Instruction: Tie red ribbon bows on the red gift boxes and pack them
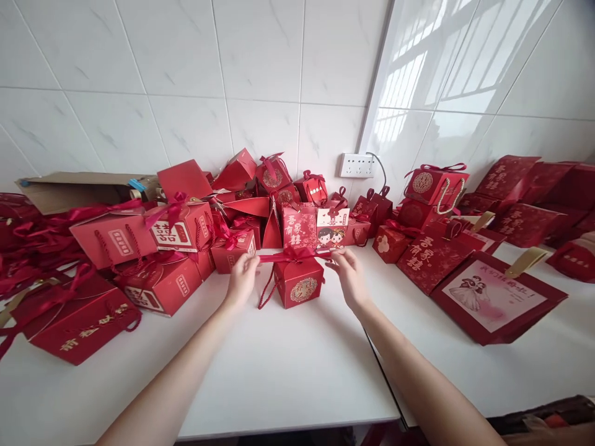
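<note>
A small red gift box (301, 286) with a round gold emblem stands upright on the white table in front of me. A dark red ribbon (297, 254) is tied in a bow on its lid, its two tails drawn out sideways. My left hand (242, 277) pinches the left tail, and my right hand (349, 277) pinches the right one. Both hands are off the box itself, one at each side. A twisted red cord handle (266, 296) hangs at the box's left side.
Red gift boxes (167, 282) are heaped on the left, before an open cardboard carton (83, 186). More boxes stand along the tiled wall. A bag with a wedding couple (493, 294) lies on the right. A power strip (357, 165) is on the wall. A dark seam (383, 371) divides the white tabletop (288, 384).
</note>
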`<state>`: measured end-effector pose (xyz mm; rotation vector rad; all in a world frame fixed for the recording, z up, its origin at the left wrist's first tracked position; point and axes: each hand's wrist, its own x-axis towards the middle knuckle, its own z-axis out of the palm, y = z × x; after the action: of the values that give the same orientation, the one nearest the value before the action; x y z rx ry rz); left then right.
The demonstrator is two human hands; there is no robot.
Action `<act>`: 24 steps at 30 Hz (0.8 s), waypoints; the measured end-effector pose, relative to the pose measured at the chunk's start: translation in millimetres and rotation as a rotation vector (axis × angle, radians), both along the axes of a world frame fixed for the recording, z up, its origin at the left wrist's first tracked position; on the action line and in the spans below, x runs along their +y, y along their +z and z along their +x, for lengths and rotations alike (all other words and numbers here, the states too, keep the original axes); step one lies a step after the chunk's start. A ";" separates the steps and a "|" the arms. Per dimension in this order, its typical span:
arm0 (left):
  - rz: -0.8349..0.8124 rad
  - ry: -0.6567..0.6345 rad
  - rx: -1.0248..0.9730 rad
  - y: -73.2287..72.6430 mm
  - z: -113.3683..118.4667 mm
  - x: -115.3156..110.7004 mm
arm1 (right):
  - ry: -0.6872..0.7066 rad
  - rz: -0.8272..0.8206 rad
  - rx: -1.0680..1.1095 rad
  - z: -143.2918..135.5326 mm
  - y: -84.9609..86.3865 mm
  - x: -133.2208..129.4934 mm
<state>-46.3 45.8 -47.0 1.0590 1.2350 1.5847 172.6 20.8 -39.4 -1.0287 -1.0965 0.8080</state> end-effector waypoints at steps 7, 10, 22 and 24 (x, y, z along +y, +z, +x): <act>0.059 0.181 -0.284 47.9 -32.1 5.5 | -0.146 0.127 0.338 38.7 39.4 15.0; 0.144 0.113 -0.381 88.5 -23.1 2.2 | -0.049 0.203 0.364 34.5 73.1 17.1; 0.365 -0.462 -0.156 166.5 42.5 -30.3 | 0.274 0.280 0.124 -27.0 134.4 7.6; 0.366 -0.495 -0.141 167.0 43.6 -36.4 | 0.259 0.305 0.047 -28.7 134.5 4.3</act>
<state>-2.8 9.4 120.1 1.3324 0.5360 1.4833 143.9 25.1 95.1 -0.6174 -1.2838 0.8348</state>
